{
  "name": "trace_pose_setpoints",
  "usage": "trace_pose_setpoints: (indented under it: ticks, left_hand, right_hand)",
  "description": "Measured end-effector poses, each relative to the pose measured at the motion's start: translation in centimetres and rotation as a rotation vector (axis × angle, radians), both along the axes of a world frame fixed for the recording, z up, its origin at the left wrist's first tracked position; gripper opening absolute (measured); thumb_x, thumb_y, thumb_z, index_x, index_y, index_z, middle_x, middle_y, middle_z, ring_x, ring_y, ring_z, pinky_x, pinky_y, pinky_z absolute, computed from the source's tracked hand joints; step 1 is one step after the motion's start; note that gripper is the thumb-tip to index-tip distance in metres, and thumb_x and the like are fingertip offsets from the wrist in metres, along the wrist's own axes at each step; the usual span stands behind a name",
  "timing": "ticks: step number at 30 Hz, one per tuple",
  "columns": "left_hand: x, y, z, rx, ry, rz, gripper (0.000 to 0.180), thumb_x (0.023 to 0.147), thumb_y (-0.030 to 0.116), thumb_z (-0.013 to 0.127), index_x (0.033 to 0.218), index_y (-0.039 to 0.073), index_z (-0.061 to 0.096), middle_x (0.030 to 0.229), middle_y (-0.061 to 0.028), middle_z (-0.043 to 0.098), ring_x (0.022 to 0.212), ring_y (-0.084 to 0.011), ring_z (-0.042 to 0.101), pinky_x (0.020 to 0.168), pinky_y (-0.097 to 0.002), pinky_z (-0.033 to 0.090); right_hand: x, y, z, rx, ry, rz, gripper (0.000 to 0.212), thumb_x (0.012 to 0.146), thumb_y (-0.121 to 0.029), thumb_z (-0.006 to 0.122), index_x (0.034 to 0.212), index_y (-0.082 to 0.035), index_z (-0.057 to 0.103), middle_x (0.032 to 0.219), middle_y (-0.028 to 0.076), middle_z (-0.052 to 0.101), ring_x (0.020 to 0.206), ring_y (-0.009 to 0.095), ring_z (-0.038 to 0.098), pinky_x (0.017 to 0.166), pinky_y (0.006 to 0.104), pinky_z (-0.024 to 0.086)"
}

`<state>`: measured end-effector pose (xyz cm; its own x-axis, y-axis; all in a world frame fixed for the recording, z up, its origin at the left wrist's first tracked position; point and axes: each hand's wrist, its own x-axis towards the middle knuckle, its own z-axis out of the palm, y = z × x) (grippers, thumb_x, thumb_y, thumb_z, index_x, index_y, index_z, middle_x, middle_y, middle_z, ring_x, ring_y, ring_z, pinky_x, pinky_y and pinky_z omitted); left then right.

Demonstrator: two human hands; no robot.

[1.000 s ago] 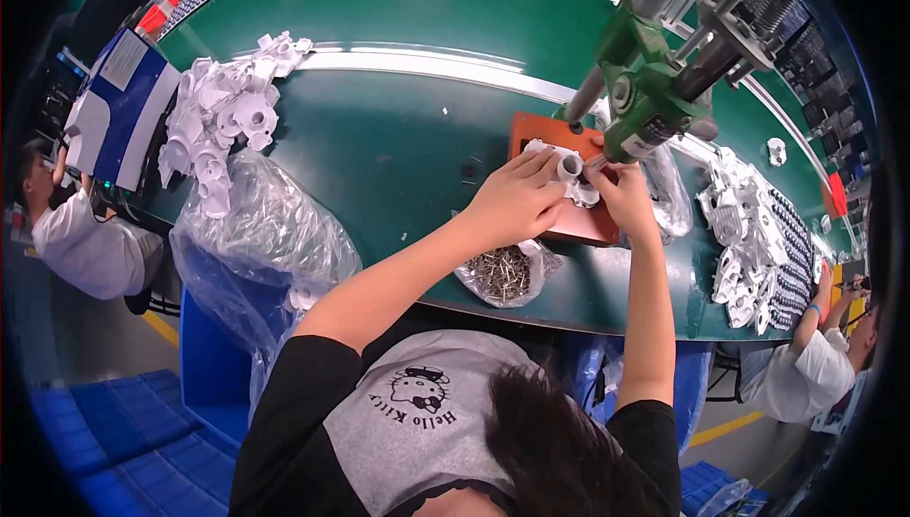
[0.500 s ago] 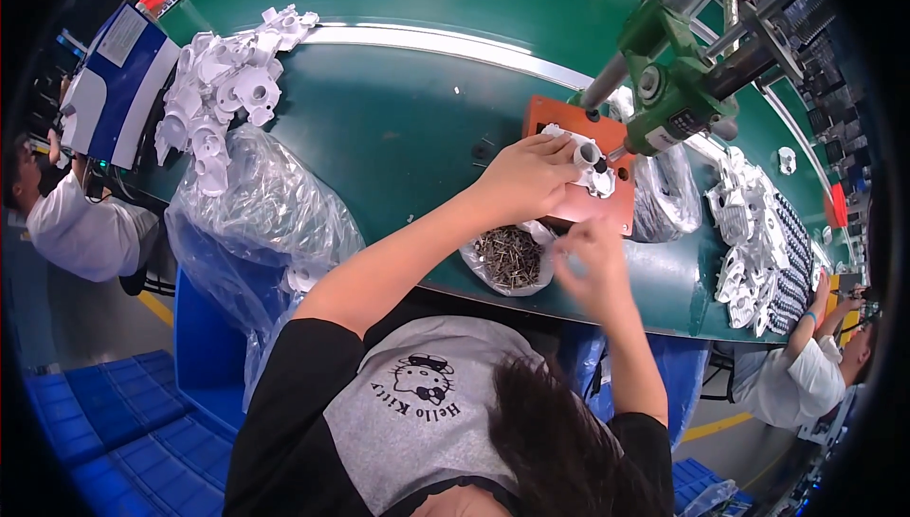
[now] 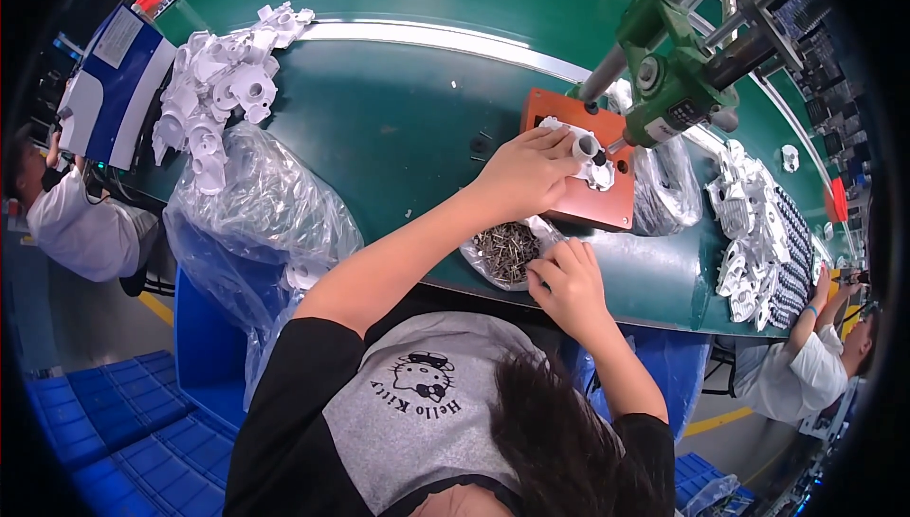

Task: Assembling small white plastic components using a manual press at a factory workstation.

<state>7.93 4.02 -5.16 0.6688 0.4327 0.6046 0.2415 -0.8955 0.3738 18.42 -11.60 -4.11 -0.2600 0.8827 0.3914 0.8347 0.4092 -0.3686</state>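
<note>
My left hand [image 3: 529, 172] is closed on a white cast metal part [image 3: 599, 171] with a round tube, seated on the orange base plate [image 3: 611, 209]. Part of the casting is hidden under my fingers. Just beyond the tube, the tip of a green press [image 3: 668, 90] points down toward the part. My right hand [image 3: 571, 285] is at the right rim of a clear plastic bag of small metal pins [image 3: 505, 252]. Its thumb and fingertips are bent together in a pinch; whatever lies between them is too small to see.
White castings [image 3: 220, 86] are heaped at the far left, beside a clear bag [image 3: 261, 199] over a blue bin. More white castings [image 3: 744, 223] lie at the right. A blue and white machine [image 3: 118, 81] stands at the left edge. People in white sit at both sides.
My right hand has come down and toward me, from below the orange plate to the right rim of the bag of pins. The left hand stays on the casting.
</note>
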Motion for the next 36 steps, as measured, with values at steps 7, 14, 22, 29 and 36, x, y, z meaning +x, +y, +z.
trace_pose_setpoints:
  ticks: [7, 14, 22, 29, 36]
  left_hand:
    - [-0.2, 0.1, -0.1, -0.003, -0.013, 0.005, 0.024, 0.078, 0.008, 0.053, 0.1, 0.008, 0.065, 0.118, -0.0162, 0.059, 0.115, -0.0293, 0.053, 0.101, -0.0406, 0.039]
    - [-0.1, 0.0, 0.5, -0.014, 0.029, 0.0, 0.025, 0.078, 0.008, 0.053, 0.1, 0.008, 0.065, 0.118, -0.0158, 0.059, 0.115, -0.0285, 0.053, 0.101, -0.04, 0.04]
    - [-0.2, 0.0, 0.2, -0.032, -0.018, -0.007, 0.023, 0.077, 0.007, 0.053, 0.097, 0.007, 0.065, 0.118, -0.0156, 0.059, 0.114, -0.0288, 0.053, 0.1, -0.04, 0.04]
    - [0.0, 0.2, 0.0, -0.018, -0.017, -0.006, 0.021, 0.077, 0.007, 0.054, 0.095, 0.007, 0.065, 0.117, -0.0157, 0.059, 0.114, -0.0283, 0.054, 0.099, -0.0398, 0.041]
    - [-0.3, 0.2, 0.0, -0.007, -0.03, 0.002, 0.021, 0.077, 0.007, 0.054, 0.095, 0.007, 0.063, 0.116, -0.016, 0.059, 0.112, -0.0295, 0.055, 0.098, -0.0405, 0.042]
  right_hand:
    - [4.1, 2.3, 4.6, -0.337, 0.333, -0.111, 0.009, 0.072, -0.002, 0.065, 0.08, 0.001, 0.064, 0.073, 0.008, 0.055, 0.067, 0.017, 0.053, 0.062, 0.028, 0.043]
    - [9.5, 8.2, 4.6, -0.327, 0.51, -0.437, 0.015, 0.08, -0.009, 0.061, 0.081, 0.006, 0.062, 0.075, 0.002, 0.057, 0.068, 0.009, 0.051, 0.064, 0.0234, 0.041]
    - [10.5, 9.9, 3.0, -0.389, 0.589, -0.397, 0.021, 0.079, -0.012, 0.062, 0.086, 0.008, 0.063, 0.074, 0.009, 0.063, 0.069, 0.012, 0.056, 0.067, 0.0274, 0.044]
    - [10.3, 10.6, 3.3, -0.46, 0.745, -0.288, 0.011, 0.081, -0.004, 0.063, 0.089, -0.001, 0.057, 0.085, 0.001, 0.059, 0.08, 0.009, 0.054, 0.074, 0.0236, 0.043]
    - [11.1, 11.5, 2.7, -0.548, 0.639, -0.264, 0.017, 0.079, -0.002, 0.066, 0.092, -0.003, 0.056, 0.086, 0.0, 0.058, 0.081, 0.009, 0.053, 0.073, 0.0235, 0.043]
